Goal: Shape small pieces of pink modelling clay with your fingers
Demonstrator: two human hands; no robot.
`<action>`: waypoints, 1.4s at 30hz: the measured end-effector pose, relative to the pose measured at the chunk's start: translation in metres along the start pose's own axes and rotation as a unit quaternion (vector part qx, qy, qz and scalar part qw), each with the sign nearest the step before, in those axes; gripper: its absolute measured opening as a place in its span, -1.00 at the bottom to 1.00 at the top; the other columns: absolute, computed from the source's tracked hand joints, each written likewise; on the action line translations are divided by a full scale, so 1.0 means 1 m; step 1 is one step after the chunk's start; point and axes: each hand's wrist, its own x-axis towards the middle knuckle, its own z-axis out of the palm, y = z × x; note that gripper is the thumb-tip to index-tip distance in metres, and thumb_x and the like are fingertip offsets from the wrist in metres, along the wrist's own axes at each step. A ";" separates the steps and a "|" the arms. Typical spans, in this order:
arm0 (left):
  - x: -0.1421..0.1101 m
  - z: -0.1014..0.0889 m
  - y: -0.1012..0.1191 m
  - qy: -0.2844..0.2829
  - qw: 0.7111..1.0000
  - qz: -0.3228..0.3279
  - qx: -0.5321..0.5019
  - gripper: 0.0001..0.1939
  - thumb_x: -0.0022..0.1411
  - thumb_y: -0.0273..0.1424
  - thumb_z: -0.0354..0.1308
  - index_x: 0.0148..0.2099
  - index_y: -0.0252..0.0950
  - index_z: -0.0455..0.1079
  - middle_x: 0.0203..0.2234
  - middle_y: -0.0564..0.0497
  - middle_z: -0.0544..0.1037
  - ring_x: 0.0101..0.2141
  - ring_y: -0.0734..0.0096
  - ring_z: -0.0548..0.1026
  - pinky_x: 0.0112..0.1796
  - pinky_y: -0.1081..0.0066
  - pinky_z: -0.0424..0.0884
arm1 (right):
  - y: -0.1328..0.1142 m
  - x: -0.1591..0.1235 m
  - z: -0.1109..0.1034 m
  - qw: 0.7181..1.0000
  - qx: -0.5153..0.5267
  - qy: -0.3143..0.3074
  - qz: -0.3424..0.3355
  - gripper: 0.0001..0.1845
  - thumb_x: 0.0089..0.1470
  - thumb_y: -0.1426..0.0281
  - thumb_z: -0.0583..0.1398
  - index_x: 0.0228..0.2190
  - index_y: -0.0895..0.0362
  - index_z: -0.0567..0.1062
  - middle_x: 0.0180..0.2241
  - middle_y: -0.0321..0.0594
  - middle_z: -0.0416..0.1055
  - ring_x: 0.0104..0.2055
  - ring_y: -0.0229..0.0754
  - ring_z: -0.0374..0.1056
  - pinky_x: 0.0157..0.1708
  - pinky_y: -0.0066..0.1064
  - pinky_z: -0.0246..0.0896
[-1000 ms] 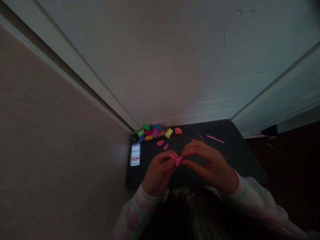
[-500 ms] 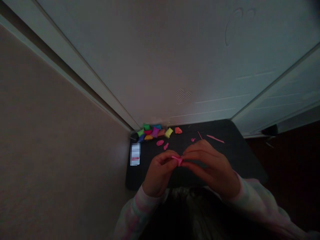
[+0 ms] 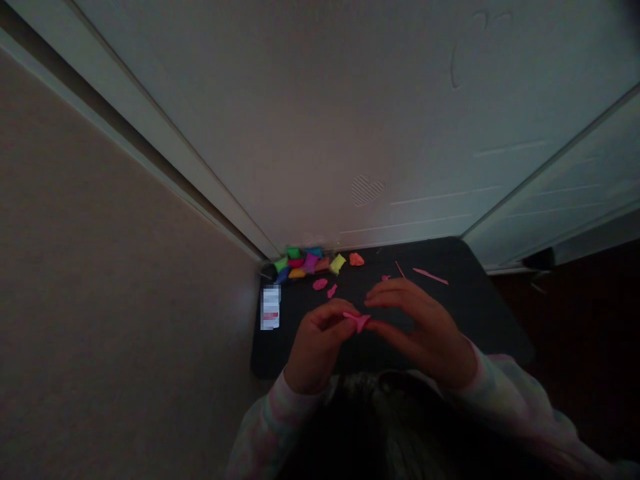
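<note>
Pinching the pink clay (image 3: 359, 322) above the dark table (image 3: 480, 320), the left hand (image 3: 317, 343) grips it at the left; the right hand (image 3: 425, 333) is spread, thumb seemingly against its right edge. Light, even pressure should suit this thin piece! Writing? The white slip (image 3: 271, 308), left, is blurred; the far packets (image 3: 311, 263) show nothing readable.
</note>
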 end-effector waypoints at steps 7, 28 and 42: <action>0.000 -0.004 -0.003 -0.020 0.995 0.067 0.065 -0.95 -0.10 -0.43 0.30 -0.47 -0.24 0.50 -0.50 0.07 0.46 -0.39 0.47 0.38 -0.32 0.46 0.27 | 0.002 -0.002 0.001 0.996 0.070 -0.041 0.037 -0.96 0.03 0.44 0.16 -0.41 0.12 0.44 -0.39 -0.20 0.44 -0.28 -0.21 0.38 -0.27 -0.38 0.29; -0.003 -0.010 -0.001 0.021 0.961 0.191 0.202 -0.89 -0.06 -0.52 0.26 -0.43 -0.20 0.51 -0.48 0.06 0.47 -0.37 0.48 0.41 -0.32 0.49 0.32 | 0.003 -0.004 -0.001 0.992 0.087 -0.077 0.059 -0.96 0.03 0.45 0.16 -0.42 0.12 0.44 -0.43 -0.24 0.45 -0.33 -0.23 0.37 -0.30 -0.39 0.24; -0.002 -0.008 0.000 0.046 0.959 0.206 0.187 -0.90 -0.10 -0.53 0.27 -0.47 -0.24 0.48 -0.50 0.05 0.43 -0.40 0.47 0.38 -0.34 0.46 0.31 | 0.004 -0.005 -0.001 0.989 0.106 -0.079 0.068 -0.97 0.01 0.45 0.17 -0.43 0.11 0.44 -0.44 -0.24 0.45 -0.34 -0.22 0.36 -0.30 -0.37 0.23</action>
